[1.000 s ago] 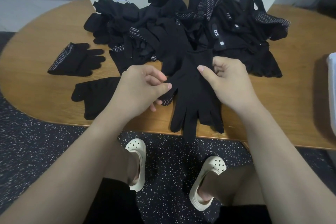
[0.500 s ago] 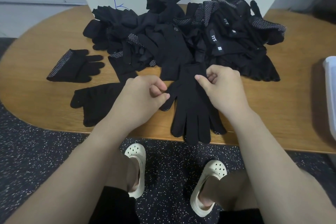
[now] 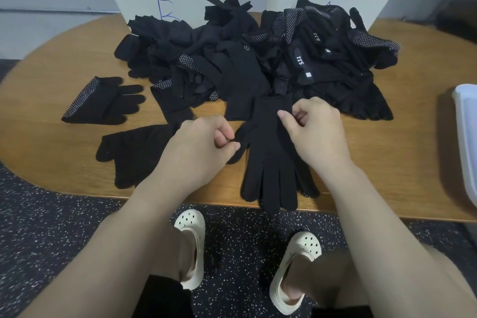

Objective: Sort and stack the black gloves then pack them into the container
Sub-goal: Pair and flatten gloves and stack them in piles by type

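On the tabletop (image 3: pixel 387 152), a glove (image 3: pixel 268 162) is laid flat by the near edge, thumb pinched by the left hand (image 3: pixel 204 147), cuff side pinched by the right hand (image 3: pixel 315 131); pile (image 3: pixel 258 59) behind.

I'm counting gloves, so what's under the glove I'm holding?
A second glove's fingertips poke out at the right edge of the held glove, and the table lies below. Whatever else sits beneath is covered, so I cannot say.
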`<action>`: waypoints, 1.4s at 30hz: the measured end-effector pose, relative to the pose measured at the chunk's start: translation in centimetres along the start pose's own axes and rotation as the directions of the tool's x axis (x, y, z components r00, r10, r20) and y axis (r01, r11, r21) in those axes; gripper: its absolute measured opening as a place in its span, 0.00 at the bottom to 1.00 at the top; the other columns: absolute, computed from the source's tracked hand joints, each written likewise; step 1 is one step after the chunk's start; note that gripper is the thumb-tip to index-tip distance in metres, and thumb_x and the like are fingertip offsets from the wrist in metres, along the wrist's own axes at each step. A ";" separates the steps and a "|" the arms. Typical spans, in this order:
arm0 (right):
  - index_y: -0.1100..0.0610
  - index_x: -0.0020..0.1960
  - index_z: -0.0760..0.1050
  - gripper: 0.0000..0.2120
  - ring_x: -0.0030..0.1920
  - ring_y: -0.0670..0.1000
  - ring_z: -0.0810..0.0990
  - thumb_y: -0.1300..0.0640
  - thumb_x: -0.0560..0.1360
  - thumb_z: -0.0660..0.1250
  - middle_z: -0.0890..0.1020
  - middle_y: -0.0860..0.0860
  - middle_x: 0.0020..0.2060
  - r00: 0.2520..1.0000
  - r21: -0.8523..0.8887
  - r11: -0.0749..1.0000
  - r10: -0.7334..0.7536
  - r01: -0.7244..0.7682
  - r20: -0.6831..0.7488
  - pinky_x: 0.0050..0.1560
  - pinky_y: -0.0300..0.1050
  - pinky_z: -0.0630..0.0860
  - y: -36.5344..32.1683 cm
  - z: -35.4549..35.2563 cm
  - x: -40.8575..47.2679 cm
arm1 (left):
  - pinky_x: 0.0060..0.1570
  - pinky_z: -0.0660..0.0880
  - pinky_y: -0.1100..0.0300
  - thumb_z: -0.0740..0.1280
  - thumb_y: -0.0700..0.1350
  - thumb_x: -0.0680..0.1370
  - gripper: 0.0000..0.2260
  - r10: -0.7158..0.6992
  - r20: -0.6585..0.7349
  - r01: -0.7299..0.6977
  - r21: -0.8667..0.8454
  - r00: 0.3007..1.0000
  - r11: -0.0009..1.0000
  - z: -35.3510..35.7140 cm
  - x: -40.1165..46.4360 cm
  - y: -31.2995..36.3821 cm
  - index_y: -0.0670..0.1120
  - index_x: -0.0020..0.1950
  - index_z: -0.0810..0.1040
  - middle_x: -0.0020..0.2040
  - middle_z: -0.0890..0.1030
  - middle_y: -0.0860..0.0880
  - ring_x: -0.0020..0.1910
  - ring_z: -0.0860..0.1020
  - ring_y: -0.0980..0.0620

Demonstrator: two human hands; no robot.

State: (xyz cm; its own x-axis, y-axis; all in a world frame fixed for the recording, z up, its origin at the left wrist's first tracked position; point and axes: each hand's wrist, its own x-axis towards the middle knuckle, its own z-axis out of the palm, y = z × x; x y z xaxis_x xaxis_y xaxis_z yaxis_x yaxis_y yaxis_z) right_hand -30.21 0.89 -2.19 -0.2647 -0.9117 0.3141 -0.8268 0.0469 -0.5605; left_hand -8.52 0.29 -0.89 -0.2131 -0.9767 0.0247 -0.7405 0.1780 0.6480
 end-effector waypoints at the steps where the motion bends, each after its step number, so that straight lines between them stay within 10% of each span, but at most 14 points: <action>1: 0.56 0.40 0.75 0.15 0.41 0.52 0.75 0.48 0.79 0.71 0.76 0.50 0.40 1.000 -0.006 1.000 0.001 -0.001 -0.001 0.46 0.52 0.76 0.1 0.0 0.0 | 0.47 0.80 0.55 0.75 0.51 0.77 0.04 0.002 -0.001 -0.002 0.002 1.000 1.000 0.0 0.0 0.0 0.55 0.47 0.80 0.38 0.80 0.59 0.39 0.78 0.60; 6: 0.56 0.49 0.78 0.10 0.43 0.50 0.77 0.49 0.79 0.72 0.74 0.49 0.51 1.000 -0.010 1.000 0.019 -0.019 -0.017 0.46 0.47 0.75 -0.2 0.2 0.0 | 0.51 0.78 0.52 0.74 0.47 0.77 0.05 0.210 -0.048 -0.206 0.086 0.976 0.975 0.1 0.1 -0.1 0.54 0.51 0.81 0.46 0.78 0.60 0.44 0.74 0.60; 10: 0.56 0.62 0.76 0.14 0.48 0.52 0.79 0.52 0.79 0.71 0.73 0.50 0.58 0.998 -0.014 0.999 0.029 -0.030 -0.063 0.49 0.49 0.78 -0.2 0.1 -0.2 | 0.65 0.70 0.53 0.65 0.41 0.83 0.11 0.553 0.075 -0.558 0.130 0.830 0.819 0.6 1.2 0.4 0.49 0.63 0.82 0.67 0.77 0.54 0.65 0.72 0.53; 18: 0.63 0.69 0.74 0.16 0.68 0.52 0.72 0.65 0.84 0.57 0.74 0.54 0.67 0.981 0.079 0.978 -0.192 0.191 0.012 0.68 0.37 0.64 -0.6 -1.3 -2.5 | 0.81 0.42 0.56 0.53 0.53 0.87 0.25 0.451 0.312 -0.533 0.269 0.836 0.802 3.4 3.2 1.1 0.48 0.84 0.57 0.84 0.52 0.52 0.83 0.46 0.54; 24: 0.58 0.82 0.58 0.26 0.82 0.48 0.53 0.51 0.87 0.53 0.58 0.51 0.82 0.929 -0.002 0.988 -0.145 0.155 0.342 0.78 0.37 0.46 -1.1 -0.7 -4.3 | 0.79 0.38 0.59 0.50 0.55 0.87 0.26 0.400 0.341 -0.502 0.303 0.851 0.810 3.3 3.6 0.7 0.49 0.85 0.51 0.85 0.47 0.54 0.83 0.43 0.57; 29: 0.54 0.84 0.41 0.35 0.81 0.46 0.34 0.35 0.84 0.39 0.39 0.48 0.83 0.847 -0.271 0.913 -0.132 0.306 0.515 0.82 0.49 0.35 -0.9 -0.7 -5.4 | 0.73 0.59 0.49 0.55 0.48 0.87 0.19 0.469 0.186 -0.503 0.239 0.863 0.831 2.3 4.9 0.1 0.49 0.78 0.71 0.80 0.67 0.52 0.78 0.62 0.51; 39: 0.47 0.84 0.37 0.31 0.78 0.41 0.27 0.36 0.84 0.37 0.35 0.43 0.82 0.688 -0.160 0.843 -0.293 0.514 0.664 0.81 0.52 0.33 -0.4 -3.1 -7.0 | 0.51 0.74 0.61 0.72 0.43 0.79 0.04 0.356 -0.055 -0.360 -0.105 0.933 0.927 2.8 8.2 -0.2 0.51 0.48 0.85 0.50 0.85 0.53 0.46 0.78 0.56; 42: 0.45 0.84 0.47 0.27 0.80 0.38 0.34 0.40 0.87 0.41 0.42 0.40 0.83 0.650 -0.020 0.854 -0.379 0.519 0.659 0.81 0.49 0.33 -0.2 -3.8 -7.6 | 0.43 0.71 0.68 0.72 0.44 0.79 0.05 0.294 -0.032 -0.296 -0.117 0.955 0.948 2.6 8.4 -0.2 0.51 0.54 0.84 0.44 0.82 0.54 0.42 0.78 0.58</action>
State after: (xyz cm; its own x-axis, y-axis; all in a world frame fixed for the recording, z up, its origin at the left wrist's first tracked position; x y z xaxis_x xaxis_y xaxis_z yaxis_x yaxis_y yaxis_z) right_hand -29.92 9.32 -1.60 0.4686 -0.8790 -0.0884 -0.8538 -0.4250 -0.3005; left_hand -11.84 -7.66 -2.82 -0.4009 -0.8844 0.2391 -0.5640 0.4439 0.6963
